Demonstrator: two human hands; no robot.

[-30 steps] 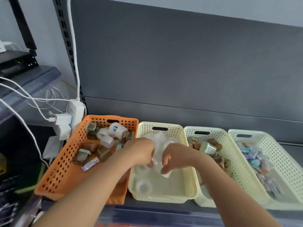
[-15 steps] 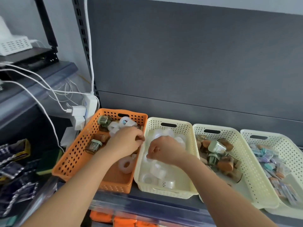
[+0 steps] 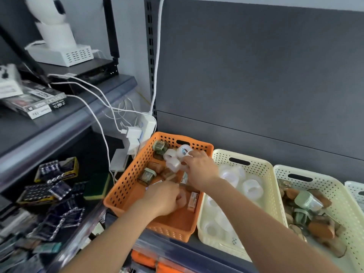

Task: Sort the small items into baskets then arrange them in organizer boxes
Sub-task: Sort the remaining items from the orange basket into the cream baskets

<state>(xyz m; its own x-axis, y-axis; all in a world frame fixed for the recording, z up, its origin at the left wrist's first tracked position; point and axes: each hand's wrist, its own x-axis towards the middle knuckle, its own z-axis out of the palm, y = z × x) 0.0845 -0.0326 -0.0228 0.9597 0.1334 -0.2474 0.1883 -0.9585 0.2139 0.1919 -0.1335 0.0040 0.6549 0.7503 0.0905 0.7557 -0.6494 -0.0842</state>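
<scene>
1. R hand [image 3: 199, 170] has crossed from cream basket [image 3: 272, 186] into orange basket [image 3: 126, 184], joining L hand [image 3: 163, 200].
2. R fingertips touch clear rolls [image 3: 171, 157] at basket rear; grip unclear.
3. L fingers curled near front; contents hidden, can't tell.
4. Sorted rolls [image 3: 252, 188] lie in cream basket.

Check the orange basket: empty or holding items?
Holding items. The orange basket has clear tape rolls at its far end and green and brown pieces mid-basket; the left hand and right hand reach inside.
</scene>
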